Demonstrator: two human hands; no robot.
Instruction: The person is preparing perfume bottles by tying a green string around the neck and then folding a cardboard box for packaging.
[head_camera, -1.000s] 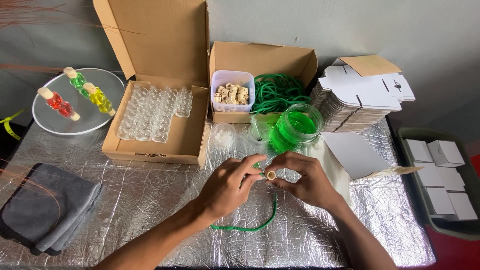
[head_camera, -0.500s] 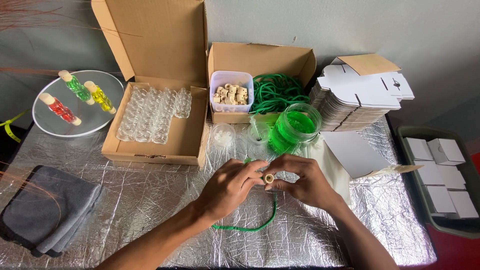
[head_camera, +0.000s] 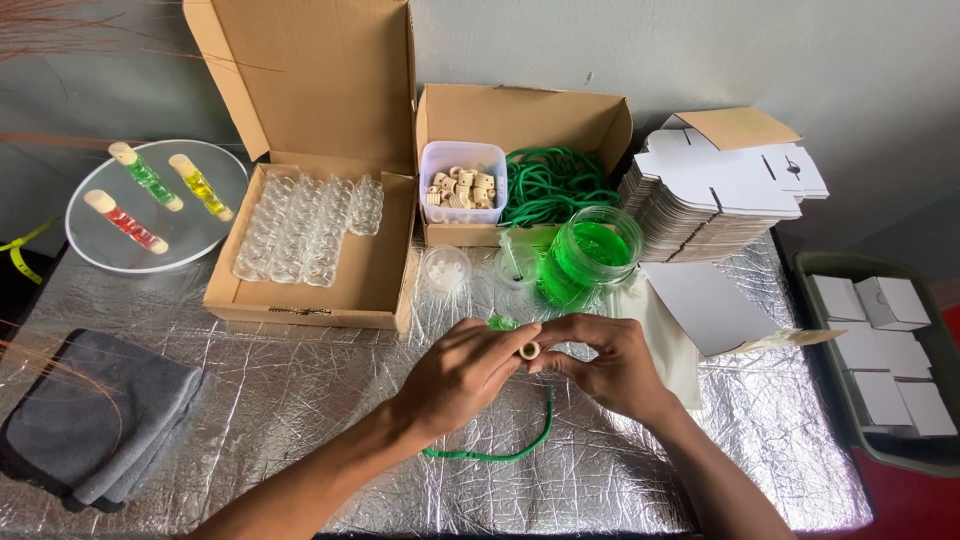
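My left hand (head_camera: 462, 375) and my right hand (head_camera: 610, 362) meet over the foil-covered table (head_camera: 300, 400), fingertips pinched together around a small beige bead (head_camera: 529, 350). A green cord (head_camera: 510, 445) hangs from between the fingers and curls on the foil toward me. A bit of green shows above my left fingers. Just beyond the hands stands a clear jar of green liquid (head_camera: 595, 252).
An open cardboard box of clear bottles (head_camera: 310, 225) sits at the left. Behind are a tub of beige beads (head_camera: 462, 182) and a box of green cord (head_camera: 555, 185). Flat white cartons (head_camera: 725, 190), a round plate with three coloured bottles (head_camera: 150, 200), a grey cloth (head_camera: 95, 415) and a grey tray of white boxes (head_camera: 885, 350) surround the work area.
Both hands have shifted slightly up and left with the bead, and the fingertips have closed tighter around it. The cord on the foil has barely moved.
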